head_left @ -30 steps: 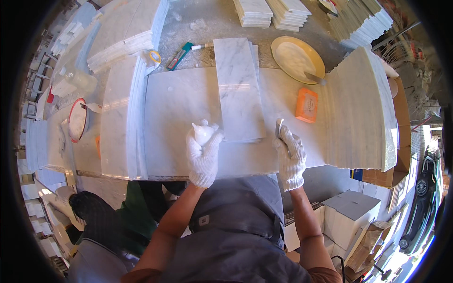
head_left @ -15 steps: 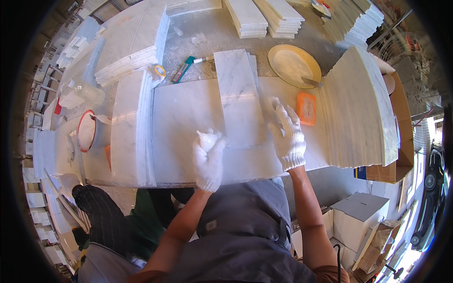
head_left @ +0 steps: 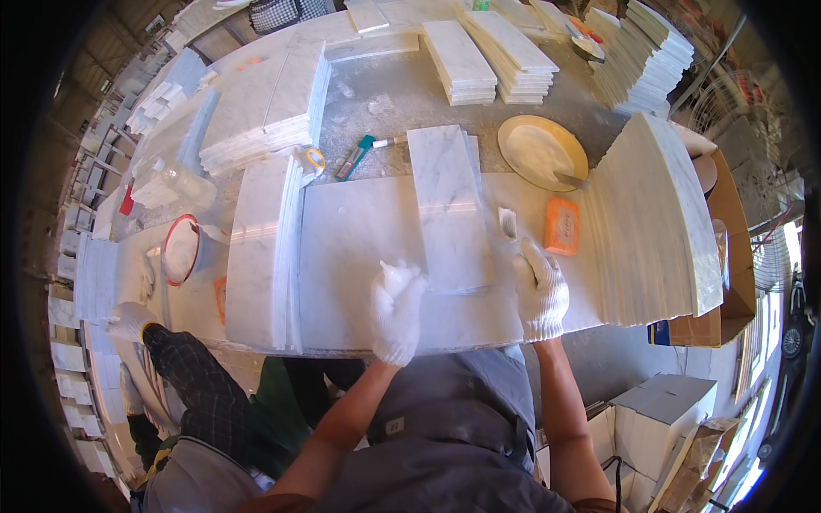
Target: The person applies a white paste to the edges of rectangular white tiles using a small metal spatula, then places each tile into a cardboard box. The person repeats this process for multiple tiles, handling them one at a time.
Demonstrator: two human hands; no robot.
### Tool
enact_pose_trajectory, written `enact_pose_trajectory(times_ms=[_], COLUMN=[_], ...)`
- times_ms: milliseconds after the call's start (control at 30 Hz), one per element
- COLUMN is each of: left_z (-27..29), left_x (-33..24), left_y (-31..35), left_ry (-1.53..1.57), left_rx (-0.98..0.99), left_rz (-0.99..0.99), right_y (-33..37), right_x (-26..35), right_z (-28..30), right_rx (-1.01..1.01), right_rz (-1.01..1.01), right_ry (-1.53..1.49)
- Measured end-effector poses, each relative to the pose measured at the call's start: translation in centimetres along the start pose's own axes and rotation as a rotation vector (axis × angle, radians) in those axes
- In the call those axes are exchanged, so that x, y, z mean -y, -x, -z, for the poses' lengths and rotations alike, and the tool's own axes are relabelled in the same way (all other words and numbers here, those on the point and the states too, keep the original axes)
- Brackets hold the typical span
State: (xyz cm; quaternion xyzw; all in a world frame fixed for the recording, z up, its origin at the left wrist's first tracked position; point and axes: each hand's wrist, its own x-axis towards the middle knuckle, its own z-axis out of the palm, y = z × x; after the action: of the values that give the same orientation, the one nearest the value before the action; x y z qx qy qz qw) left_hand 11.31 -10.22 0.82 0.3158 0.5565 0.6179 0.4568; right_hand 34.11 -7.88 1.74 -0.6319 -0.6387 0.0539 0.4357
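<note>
Both my hands wear white knitted gloves. My left hand [head_left: 396, 316] is closed around a crumpled white wad [head_left: 399, 278], perhaps cloth, at the near left edge of a long marble tile [head_left: 446, 209]. Another tile lies partly hidden beneath it. To the tile's right, my right hand [head_left: 542, 295] hovers low over the pale work surface, its fingers loosely bent, holding nothing visible. Just beyond its fingertips lies a small white piece with a grey face [head_left: 507, 224]. An orange block [head_left: 562, 227] sits beside it, on the right.
A yellow bowl [head_left: 522, 128] of white powder holds a flat blade. Tile stacks stand left [head_left: 256, 248] and right [head_left: 658, 222]. A green cutter [head_left: 355, 158], tape roll [head_left: 315, 161] and red-rimmed bowl [head_left: 195, 261] lie about. A co-worker's sleeve [head_left: 201, 376] is at lower left.
The view has shifted, so the table appears lower. My right hand has drawn back toward me, its fingers more bent, and the small grey-faced piece now shows beyond them. My left still grips the wad.
</note>
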Motion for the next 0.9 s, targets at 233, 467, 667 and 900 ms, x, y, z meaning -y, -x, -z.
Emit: enact_pose_trajectory(times_ms=[233,467,667,900], left_z=[0.4,1.1,0.6,1.1], left_x=[0.6,0.8,-0.3,-3.5], left_y=[0.0,-0.1,0.6,0.7], left_ry=[-0.053,-0.108,0.059,-0.411], left_rx=[0.04,0.118,0.109,0.155], left_rz=[-0.059,-0.031,0.004,-0.059], right_y=[0.9,1.3,1.0,-3.2], right_x=[0.6,0.5,2.2,7.1], right_z=[0.1,-0.3,-0.6,-1.7], right_rx=[0.016,0.075,0.074,0.187], right_rz=[0.004,-0.042,0.023,0.29], right_ry=[-0.051,-0.044,-0.124,-0.201])
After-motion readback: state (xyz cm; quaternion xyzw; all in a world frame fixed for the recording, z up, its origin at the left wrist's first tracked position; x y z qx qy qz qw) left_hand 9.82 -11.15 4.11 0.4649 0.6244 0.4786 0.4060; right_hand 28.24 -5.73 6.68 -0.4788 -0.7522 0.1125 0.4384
